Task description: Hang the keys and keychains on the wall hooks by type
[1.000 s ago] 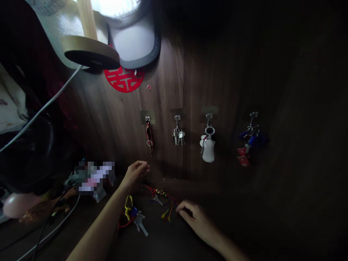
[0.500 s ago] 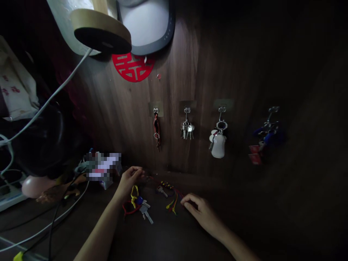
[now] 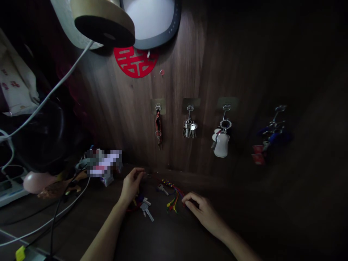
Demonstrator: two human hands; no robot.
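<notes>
On the dark tabletop lies a braided cord key strap (image 3: pixel 168 183), with a key (image 3: pixel 163 189) at its left and red, yellow and green tassels (image 3: pixel 172 206) at its right. My right hand (image 3: pixel 199 208) pinches the strap's cords near the tassels. My left hand (image 3: pixel 132 185) hovers beyond the strap's left end, its thumb and forefinger slightly apart with nothing visible between them. Partly under its wrist is another bunch of keys (image 3: pixel 146 210) with yellow and red cords, mostly hidden by the hand.
Wall hooks hold an orange-black key strap (image 3: pixel 158 127), a bunch of keys (image 3: pixel 189 128), keys with a white fob (image 3: pixel 221 145) and a blue-red bunch (image 3: pixel 274 137). A lamp (image 3: pixel 104 23) overhangs the upper left. Cables (image 3: pixel 56 214) and a pink rounded object (image 3: pixel 38 182) lie left.
My left hand's fingertips have parted a little, and its wrist now covers more of the yellow cord. My right hand stays on the strap. The whole view has shifted slightly.
</notes>
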